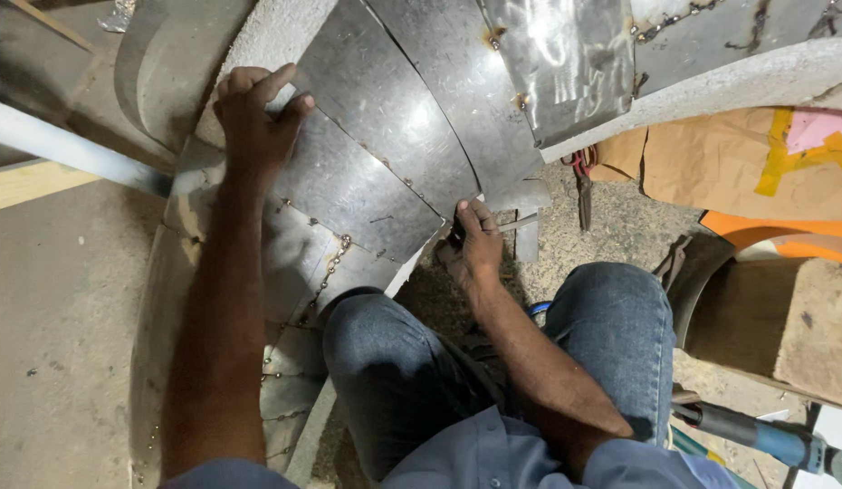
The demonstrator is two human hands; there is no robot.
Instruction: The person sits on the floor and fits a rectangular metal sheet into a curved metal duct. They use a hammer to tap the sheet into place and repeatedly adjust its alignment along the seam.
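Several overlapping metal sheets (pixel 376 154) are already seamed onto the curved form (pixel 249 41), while the nearest sheet is pressed flat at its far edge by the open left hand (pixel 256 113) and pinched at its loose lower corner by the closed right hand (pixel 473 243).

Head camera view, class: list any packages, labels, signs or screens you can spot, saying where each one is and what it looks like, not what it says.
Brown paper wrapping: at the right edge, crumpled, flat, tan.
Yellow tape strips: stuck across that wrapping, crossing each other.
Pink patch: upper right on the wrapping, pale, roughly rectangular.
Orange sheet: just under the wrapping, curved edge.
No signs or screens show.
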